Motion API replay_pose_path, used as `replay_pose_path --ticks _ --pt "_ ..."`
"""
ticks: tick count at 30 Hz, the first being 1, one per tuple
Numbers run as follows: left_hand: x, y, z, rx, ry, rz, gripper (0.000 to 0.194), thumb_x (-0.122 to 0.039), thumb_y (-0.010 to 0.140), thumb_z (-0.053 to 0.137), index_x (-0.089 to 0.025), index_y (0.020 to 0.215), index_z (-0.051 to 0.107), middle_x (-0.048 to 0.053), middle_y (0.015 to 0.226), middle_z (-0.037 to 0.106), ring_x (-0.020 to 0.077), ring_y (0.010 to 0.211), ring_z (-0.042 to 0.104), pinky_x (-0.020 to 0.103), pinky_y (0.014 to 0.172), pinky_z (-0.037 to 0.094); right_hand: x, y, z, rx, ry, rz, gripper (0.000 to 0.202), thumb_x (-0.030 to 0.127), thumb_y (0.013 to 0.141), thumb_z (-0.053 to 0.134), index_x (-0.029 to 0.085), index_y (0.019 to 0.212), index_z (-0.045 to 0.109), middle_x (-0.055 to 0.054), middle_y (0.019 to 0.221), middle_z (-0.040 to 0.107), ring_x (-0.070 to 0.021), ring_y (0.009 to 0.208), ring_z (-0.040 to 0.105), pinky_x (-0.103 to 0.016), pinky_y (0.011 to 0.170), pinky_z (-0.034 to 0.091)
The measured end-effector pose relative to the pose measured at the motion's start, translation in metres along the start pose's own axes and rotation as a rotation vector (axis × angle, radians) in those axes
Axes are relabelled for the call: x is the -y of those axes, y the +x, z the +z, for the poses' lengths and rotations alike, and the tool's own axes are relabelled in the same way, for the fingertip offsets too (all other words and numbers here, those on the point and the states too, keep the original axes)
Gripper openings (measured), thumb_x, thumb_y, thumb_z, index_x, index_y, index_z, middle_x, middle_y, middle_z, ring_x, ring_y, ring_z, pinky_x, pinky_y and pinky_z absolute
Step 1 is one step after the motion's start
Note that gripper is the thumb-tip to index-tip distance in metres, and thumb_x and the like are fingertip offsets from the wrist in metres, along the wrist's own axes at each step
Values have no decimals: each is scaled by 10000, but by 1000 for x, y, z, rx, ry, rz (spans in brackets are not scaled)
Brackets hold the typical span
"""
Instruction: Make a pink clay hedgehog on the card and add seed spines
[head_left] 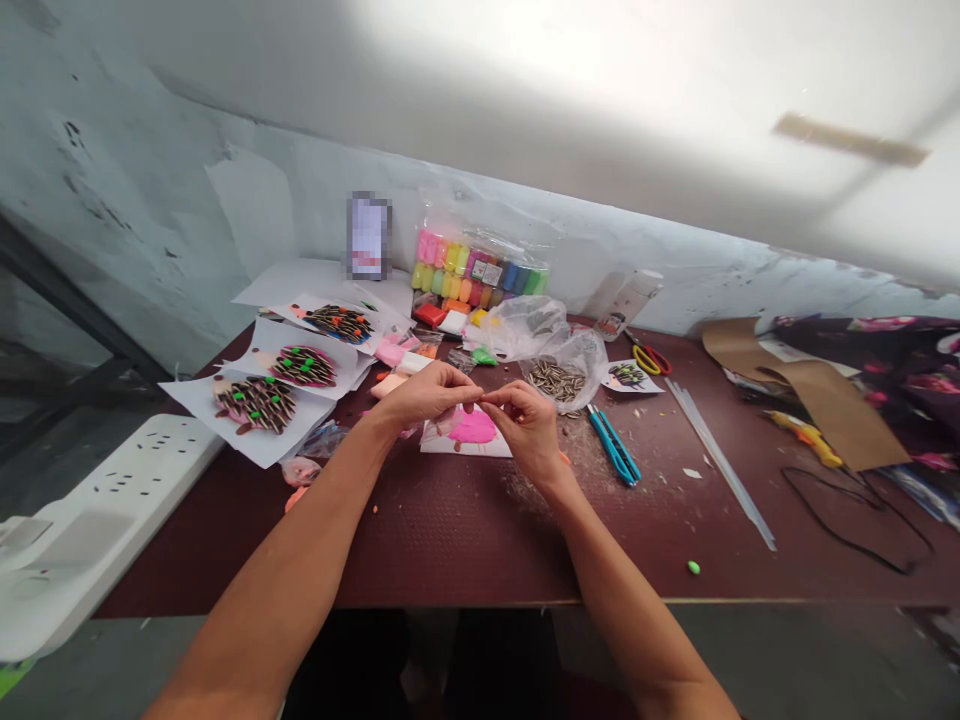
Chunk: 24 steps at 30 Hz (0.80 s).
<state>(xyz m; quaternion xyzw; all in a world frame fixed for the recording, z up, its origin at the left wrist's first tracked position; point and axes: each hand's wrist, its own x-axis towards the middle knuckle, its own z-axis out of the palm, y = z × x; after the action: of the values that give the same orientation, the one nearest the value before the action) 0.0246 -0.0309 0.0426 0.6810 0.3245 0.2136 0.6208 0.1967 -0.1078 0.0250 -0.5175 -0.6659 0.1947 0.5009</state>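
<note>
The left hand (427,394) and right hand (529,425) met fingertip to fingertip, each grip pinched closed, anything between them too small to identify. Below, pink clay (475,426) lay on a white card (433,441), near bagged sunflower seeds (553,380) on the tabletop (450,550).

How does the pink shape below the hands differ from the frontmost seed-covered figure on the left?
The frontmost figure bristles with dark seeds; the pink shape looks seedless where visible. The frontmost figure carries green dots; the pink shape shows none. Both lie on white paper.
</note>
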Motion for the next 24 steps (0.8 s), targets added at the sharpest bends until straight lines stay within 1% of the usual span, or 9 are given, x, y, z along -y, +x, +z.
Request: replay_pose_path --ticks 3,6,11,13,16,19,22,24 --pt "-1 -1 2 32 4 -13 394 -495 762 724 -135 633 634 -55 443 428 49 384 332 187 387 210 0 0 0 -3 -11 5 234 401 845 722 223 702 667 2 708 580 -125 596 439 -284 573 346" --pt "-1 -3 3 61 16 -26 398 -502 767 716 -137 636 626 -54 447 426 48 383 324 187 384 198 -4 0 0 10 -27 21 276 421 823 745 219 684 619 15 691 553 -120 591 422 -278 576 340" --pt "-3 -6 2 95 38 -25 363 -486 769 716 -130 705 683 -59 448 423 45 385 305 189 386 187 -8 2 -2 56 -59 53 338 476 803 757 217 675 583 30 666 514 -115 588 406 -266 569 325" --pt "-4 -6 2 75 24 -32 324 -453 739 745 -132 731 702 -64 452 430 43 385 305 188 384 192 -8 2 -3 73 -59 48 348 484 792 761 214 672 578 31 668 514 -112 586 403 -263 569 326" --pt "-6 -5 2 32 -16 -45 260 -384 691 781 -138 718 700 -66 454 450 44 384 324 186 382 215 -7 2 -4 96 -69 32 330 467 788 759 215 671 581 25 676 529 -114 588 412 -262 572 336" --pt "-6 -4 3 -21 -52 -24 234 -346 672 790 -140 701 683 -65 461 470 43 391 342 182 384 229 -10 2 -5 98 -46 46 232 402 788 762 221 742 626 22 703 564 -114 585 425 -263 571 346" --pt "-5 -2 2 -77 -64 -7 255 -364 686 784 -135 704 674 -63 467 480 43 397 349 181 385 226 -13 0 -4 95 18 90 149 346 805 743 226 855 671 22 743 605 -109 574 434 -262 564 356" --pt "-4 -2 2 -91 -61 -6 284 -397 713 770 -128 706 680 -63 460 468 40 391 334 184 383 215 -11 0 -4 76 63 113 124 336 828 716 227 879 689 16 762 626 -109 576 441 -263 565 363"
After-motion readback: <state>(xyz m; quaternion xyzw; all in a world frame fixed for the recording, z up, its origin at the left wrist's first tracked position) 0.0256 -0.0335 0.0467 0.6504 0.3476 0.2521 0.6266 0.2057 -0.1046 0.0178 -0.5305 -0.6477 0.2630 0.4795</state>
